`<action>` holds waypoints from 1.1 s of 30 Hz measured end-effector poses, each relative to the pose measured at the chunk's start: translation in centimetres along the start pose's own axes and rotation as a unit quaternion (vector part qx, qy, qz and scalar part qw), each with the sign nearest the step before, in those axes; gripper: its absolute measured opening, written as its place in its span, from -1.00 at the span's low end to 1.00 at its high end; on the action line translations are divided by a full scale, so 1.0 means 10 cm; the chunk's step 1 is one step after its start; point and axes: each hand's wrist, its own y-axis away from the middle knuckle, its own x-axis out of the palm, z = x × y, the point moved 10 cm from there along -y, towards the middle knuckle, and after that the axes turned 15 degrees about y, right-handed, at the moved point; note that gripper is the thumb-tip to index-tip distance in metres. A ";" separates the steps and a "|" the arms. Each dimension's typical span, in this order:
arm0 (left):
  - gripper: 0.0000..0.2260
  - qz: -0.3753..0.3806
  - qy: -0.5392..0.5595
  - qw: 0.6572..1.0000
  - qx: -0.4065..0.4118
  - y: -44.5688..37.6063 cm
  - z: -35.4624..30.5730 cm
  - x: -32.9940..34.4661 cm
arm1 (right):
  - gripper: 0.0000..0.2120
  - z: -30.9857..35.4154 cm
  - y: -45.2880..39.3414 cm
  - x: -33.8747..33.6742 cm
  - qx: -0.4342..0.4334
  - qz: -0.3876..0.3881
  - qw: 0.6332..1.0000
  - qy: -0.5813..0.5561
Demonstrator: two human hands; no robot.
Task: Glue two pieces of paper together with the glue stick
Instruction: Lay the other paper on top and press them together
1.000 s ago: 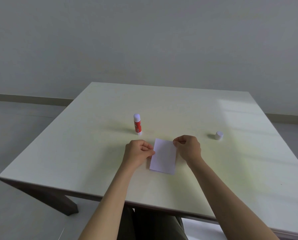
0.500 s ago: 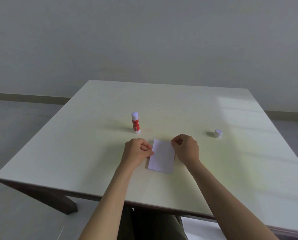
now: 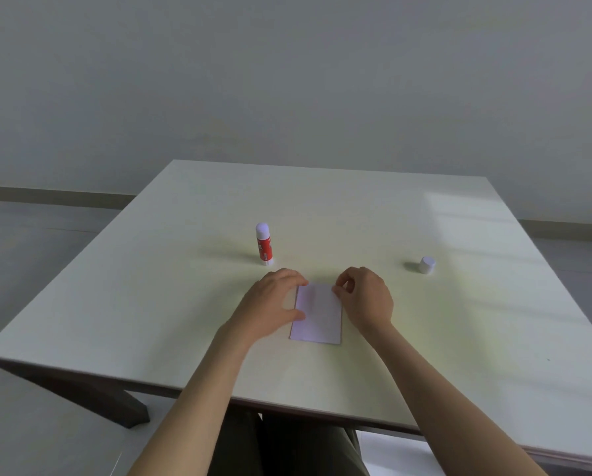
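Just left of frame centre, the glue stick [image 3: 263, 244] stands upright on the table [image 3: 150, 304] with its white tip uppermost and no cap on — it sits a little above and left of the left hand [image 3: 270, 309], near but not touching. That hand lies spread and loosely open, its fingertips [image 3: 301, 281] on the upper left corner of the paper [image 3: 318, 312] and its thumb against the left edge, pressing rather than gripping. The paper lies flat at centre frame, long axis running up and down the picture; whether it is one sheet or two already stacked I cannot tell. On its upper right corner the right hand [image 3: 365, 300] is curled, thumb and forefinger pinched at the edge, apparently holding that corner. Farther right, well apart from both hands, sits the white cap [image 3: 427, 264]. I judge the sheets are being aligned or pressed — so the stick belongs to the left hand's reach, the cap to the right's.
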 end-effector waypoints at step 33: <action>-0.25 0.175 -0.111 0.978 0.002 -0.01 0.21 0.18 | -0.61 0.29 0.57 0.08 -0.093 0.010 0.975 0.203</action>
